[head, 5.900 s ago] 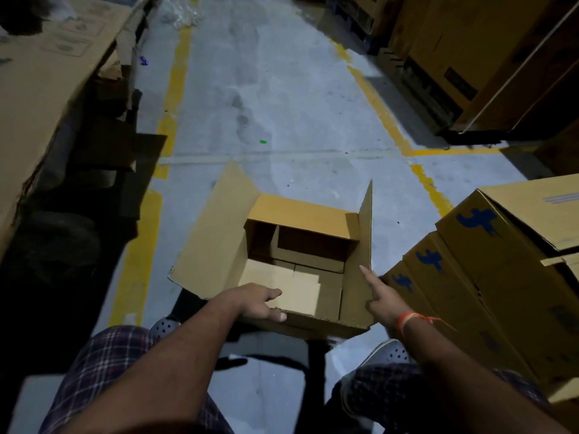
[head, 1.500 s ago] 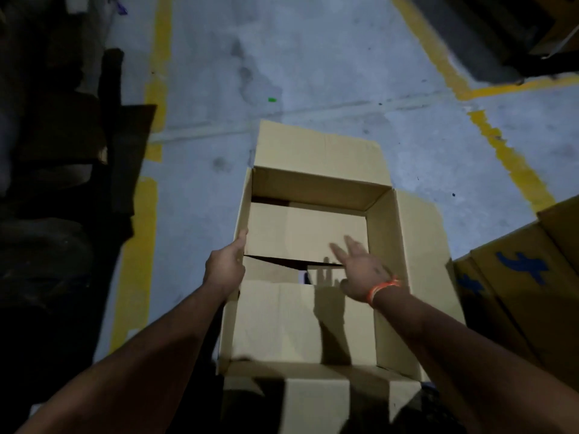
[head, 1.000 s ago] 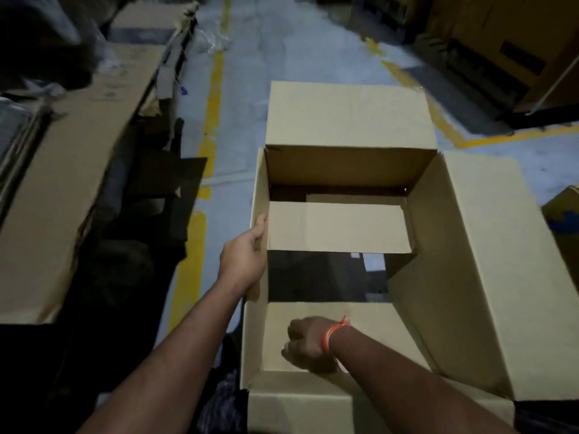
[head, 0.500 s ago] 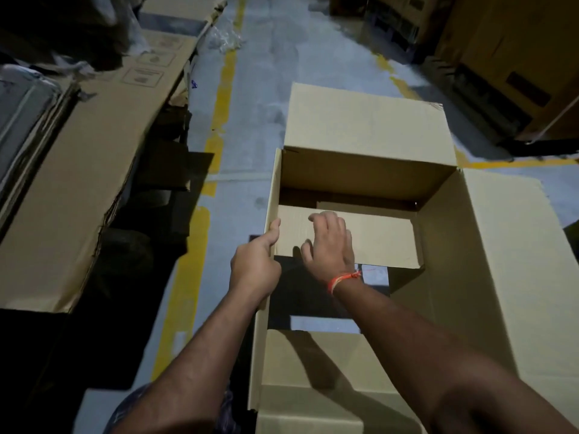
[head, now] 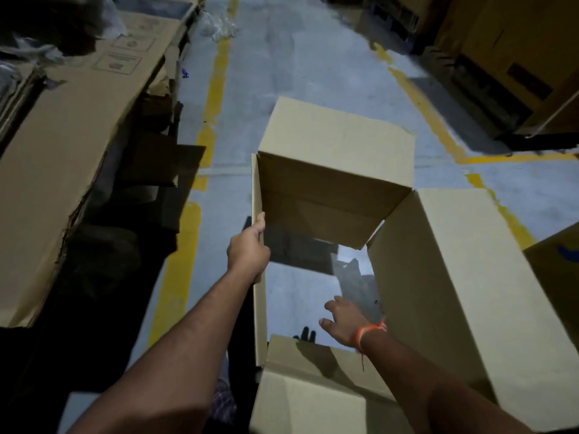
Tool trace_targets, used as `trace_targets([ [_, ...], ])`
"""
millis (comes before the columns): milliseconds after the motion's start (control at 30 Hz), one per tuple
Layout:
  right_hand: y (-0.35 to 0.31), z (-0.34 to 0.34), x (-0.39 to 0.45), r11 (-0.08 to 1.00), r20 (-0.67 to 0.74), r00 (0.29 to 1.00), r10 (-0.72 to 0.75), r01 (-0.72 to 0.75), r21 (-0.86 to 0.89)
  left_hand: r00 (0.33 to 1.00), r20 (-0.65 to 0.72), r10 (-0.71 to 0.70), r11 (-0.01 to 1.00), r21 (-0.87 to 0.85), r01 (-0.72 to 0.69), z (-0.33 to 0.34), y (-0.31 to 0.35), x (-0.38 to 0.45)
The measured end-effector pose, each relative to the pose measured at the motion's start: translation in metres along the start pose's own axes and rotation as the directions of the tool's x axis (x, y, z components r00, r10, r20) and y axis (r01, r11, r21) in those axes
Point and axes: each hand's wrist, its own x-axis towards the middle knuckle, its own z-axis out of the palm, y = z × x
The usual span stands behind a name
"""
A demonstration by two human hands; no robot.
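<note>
The plain brown corrugated cardboard box (head: 329, 195) stands open in front of me on the grey concrete floor (head: 297, 73), in the middle of the scene. It is to the right of the yellow painted line (head: 216, 79). Its bottom is not closed: bare floor shows through the gap between the far inner flap (head: 313, 223) and the near inner flap (head: 316, 361).

My left grip (head: 249, 250) is clamped on the top edge of the box's left wall, about midway along it, with the fingers curled over the rim. My right grip (head: 344, 319) is down inside the box with its fingers spread and holding nothing. It is low, just beyond the near inner flap, and I cannot tell whether it touches the board.

I judge the box to be empty and light. Each panel is stiff, but the creases are loose, so with the bottom open it will skew if I pull on one wall alone. The rim will crush under a hard pinch, so I would hold it close to a corner and push the flaps with a flat palm.

The tall right wall (head: 454, 277) leans outward, well to the right of both grips.
</note>
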Motion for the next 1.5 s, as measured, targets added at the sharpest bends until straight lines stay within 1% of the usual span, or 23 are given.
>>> trace_targets([
  [100, 0.02, 0.007, -0.015, 0.998, 0.006, 1.0, 0.023, -0.023, 0.052, 1.0, 0.015, 0.002, 1.0, 0.017, -0.002, 0.016, -0.003, 0.01],
  [233, 0.037, 0.013, -0.031, 0.996, 0.001, 1.0, 0.01, -0.01, 0.089, 0.996, 0.045, 0.077, 0.993, 0.082, -0.08, 0.036, -0.013, 0.022],
  [467, 0.053, 0.02, -0.041, 0.991, -0.007, 1.0, 0.015, -0.014, 0.132, 0.983, 0.146, 0.114, 0.971, 0.192, -0.141, 0.065, -0.036, 0.024],
  [567, 0.05, 0.023, -0.04, 0.989, -0.001, 1.0, 0.026, -0.026, 0.148, 0.964, 0.219, 0.15, 0.96, 0.2, -0.195, 0.069, -0.042, 0.024],
  [667, 0.045, 0.027, -0.041, 0.986, 0.021, 0.999, 0.034, -0.037, 0.161, 0.928, 0.317, 0.197, 0.935, 0.223, -0.275, 0.066, -0.048, 0.021],
  [733, 0.044, 0.03, -0.045, 0.985, 0.044, 0.998, 0.045, -0.051, 0.166, 0.907, 0.392, 0.153, 0.924, 0.27, -0.272, 0.062, -0.054, 0.015],
  [833, 0.052, 0.034, -0.053, 0.98, 0.062, 0.995, 0.082, -0.092, 0.175, 0.87, 0.493, -0.019, 0.919, 0.352, -0.18, 0.056, -0.065, -0.004],
  [933, 0.063, 0.031, -0.06, 0.972, 0.039, 0.99, 0.134, -0.139, 0.187, 0.827, 0.534, -0.176, 0.876, 0.468, -0.116, 0.05, -0.072, -0.036],
  [1067, 0.069, 0.025, -0.069, 0.965, -0.046, 0.98, 0.194, -0.182, 0.19, 0.764, 0.559, -0.321, 0.867, 0.499, -0.001, 0.052, -0.093, -0.074],
  [1100, 0.07, 0.027, -0.071, 0.966, -0.061, 0.979, 0.196, -0.182, 0.186, 0.772, 0.542, -0.331, 0.86, 0.51, 0.011, 0.053, -0.095, -0.082],
  [1233, 0.068, 0.037, -0.091, 0.965, -0.109, 0.971, 0.214, -0.193, 0.175, 0.89, 0.382, -0.249, 0.809, 0.587, -0.026, 0.053, -0.091, -0.106],
  [1300, 0.065, 0.042, -0.102, 0.964, -0.143, 0.964, 0.224, -0.198, 0.175, 0.915, 0.341, -0.218, 0.804, 0.594, -0.029, 0.055, -0.086, -0.109],
  [1400, 0.061, 0.051, -0.114, 0.959, -0.149, 0.96, 0.238, -0.208, 0.192, 0.948, 0.285, -0.141, 0.838, 0.544, -0.039, 0.062, -0.075, -0.105],
  [1500, 0.057, 0.054, -0.121, 0.958, -0.203, 0.949, 0.242, -0.201, 0.202, 0.978, 0.201, -0.051, 0.887, 0.459, -0.048, 0.069, -0.064, -0.1],
])
